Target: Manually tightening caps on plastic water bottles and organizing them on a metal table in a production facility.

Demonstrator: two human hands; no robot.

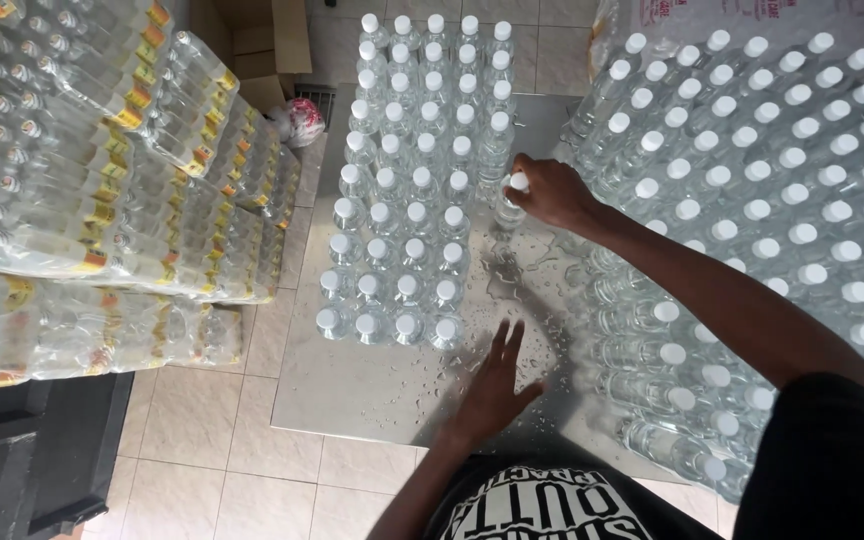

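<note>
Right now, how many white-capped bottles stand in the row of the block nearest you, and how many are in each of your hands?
Nearest row of bottles: 4
Bottle gripped by the right hand: 1
Bottles in the left hand, open above the wet table: 0
Total: 5 bottles

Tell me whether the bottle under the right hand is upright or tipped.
Upright: the bottle stands on the wet metal table, white cap up, with the right hand gripping its top.
</note>
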